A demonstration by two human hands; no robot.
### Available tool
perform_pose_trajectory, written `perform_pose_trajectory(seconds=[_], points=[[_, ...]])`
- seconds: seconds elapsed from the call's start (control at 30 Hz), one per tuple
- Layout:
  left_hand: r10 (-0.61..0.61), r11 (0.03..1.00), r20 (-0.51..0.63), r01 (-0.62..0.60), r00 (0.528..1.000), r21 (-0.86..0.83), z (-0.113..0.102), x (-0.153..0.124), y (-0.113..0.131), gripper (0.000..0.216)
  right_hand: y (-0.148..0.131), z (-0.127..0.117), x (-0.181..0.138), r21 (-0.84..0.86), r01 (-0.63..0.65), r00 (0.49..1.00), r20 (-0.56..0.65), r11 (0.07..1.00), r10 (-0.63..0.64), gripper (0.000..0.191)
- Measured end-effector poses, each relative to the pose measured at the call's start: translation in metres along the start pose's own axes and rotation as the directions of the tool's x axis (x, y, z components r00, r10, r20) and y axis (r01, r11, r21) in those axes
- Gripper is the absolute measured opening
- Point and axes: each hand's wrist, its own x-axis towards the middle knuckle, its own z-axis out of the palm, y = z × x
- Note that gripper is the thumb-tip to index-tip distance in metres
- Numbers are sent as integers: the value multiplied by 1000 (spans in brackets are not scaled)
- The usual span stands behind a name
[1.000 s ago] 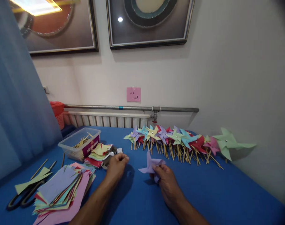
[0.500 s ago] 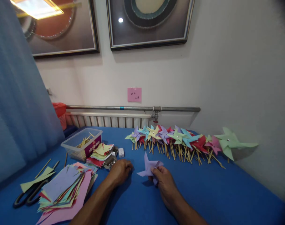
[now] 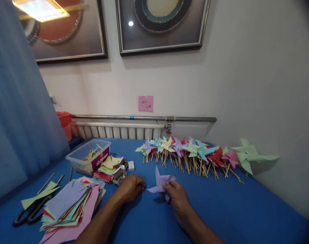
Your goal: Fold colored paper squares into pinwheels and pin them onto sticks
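the purple paper pinwheel (image 3: 159, 182) is over the blue table (image 3: 149, 225), pinched between thumb and fingers of the right hand (image 3: 179, 200). the left hand (image 3: 132, 187) is curled just beside it; whether it grips anything, i cannot tell. near that hand a small open box (image 3: 116, 174) holds shiny metal pieces (image 3: 122, 178). farther left, a clear tub (image 3: 75, 163) holds wooden sticks (image 3: 91, 154); the lettering on its purple label (image 3: 100, 159) is too small to read. a pink note (image 3: 145, 103) bears handwriting, perhaps "252" on top.
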Motion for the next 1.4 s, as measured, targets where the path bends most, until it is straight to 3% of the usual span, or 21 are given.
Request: perform_pose_trajectory(seconds=[0.2,0.67,0.87,1.0,1.13,1.27,1.4], points=[[38,999,-6,-38,999,-27,2,0,-1,31,2,-2,1,33,13,1000,-9,999,-12,32],[-33,999,20,34,999,-30,4,-2,3,15,1,-2,-2,62,14,1000,-8,998,-13,30],[-21,999,-52,19,998,-46,1,-3,4,14,1,-1,1,28,0,1000,-10,1000,0,28],[-125,957,-173,73,977,-279,-11,-4,13,13,6,0,9,23,23,999,-45,999,-22,31],[-80,830,-309,-108,948,-546,-6,-8,43,16,3,1,7,-3,82,996,-30,997,-82,30],[-117,775,-354,-137,928,-617,17,-13,73,12,-2,5,-1,-14,128,991,-41,992,-128,35],[-182,751,-382,-123,906,-649,31,-14,81,10,-4,9,-4,20,147,988,-49,989,-146,40]])
